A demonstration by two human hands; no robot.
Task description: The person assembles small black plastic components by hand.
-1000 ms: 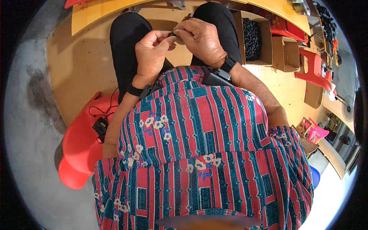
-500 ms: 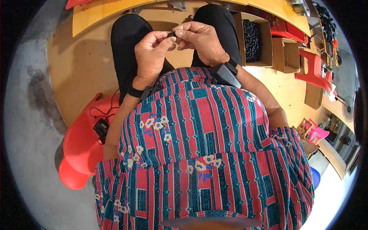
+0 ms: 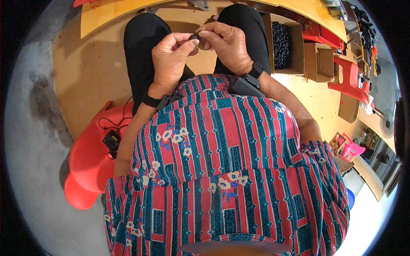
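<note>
A small, dark, rounded piece (image 3: 194, 37) sat at the tips of the left hand's (image 3: 167, 62) fingers, pinched between thumb and forefinger. It lay immediately to the left of the right hand's (image 3: 229, 48) fingertips, so the two hands nearly met around it. The left was the nearer, having the piece in its grip. So little of the piece showed that its long axis could not be told. The right thumb and forefinger were drawn close together at its right side; whether they pinched its edge or something finer could not be made out.

Both hands angled inward, thumbs toward each other, with the other fingers curled beneath. The wrists, each in a black strap, lay nearer the body than the fingers, and the forearms reached forward along either side of the torso. Black-trousered legs (image 3: 145, 36) flanked the fingers to left and right.

Beyond the fingers ran the edge of a yellow wooden counter (image 3: 128, 15). Well to their right stood an open brown cardboard box (image 3: 298, 53) of small dark pieces (image 3: 282, 47). Behind them to the left was a red plastic stool (image 3: 89, 153) bearing a black device (image 3: 112, 140) with a cord.
</note>
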